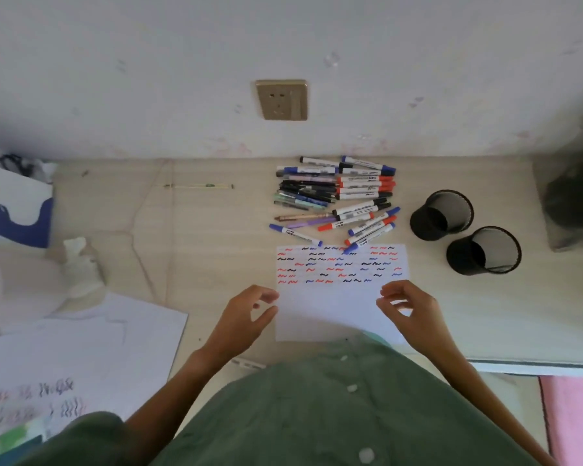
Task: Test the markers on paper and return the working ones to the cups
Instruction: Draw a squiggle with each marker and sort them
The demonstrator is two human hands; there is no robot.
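Observation:
A white sheet of paper point(337, 307) lies on the desk in front of me, its upper half covered with red, blue and black squiggles. Behind it sits a pile of markers and pens point(337, 196) with red, blue and black caps. Two black mesh cups point(441, 215) point(483, 250) stand to the right of the paper, both looking empty. My left hand point(246, 314) hovers at the paper's left edge with loosely curled fingers, holding nothing. My right hand point(409, 307) is at the paper's right edge, fingers also loosely curled and empty.
More white sheets point(81, 358) with scribbles lie at the lower left. Crumpled tissue point(80, 267) sits left of centre, and a thin pencil point(199, 186) near the wall. A wall socket point(281, 99) is above the pile. A dark bin point(572, 196) stands far right.

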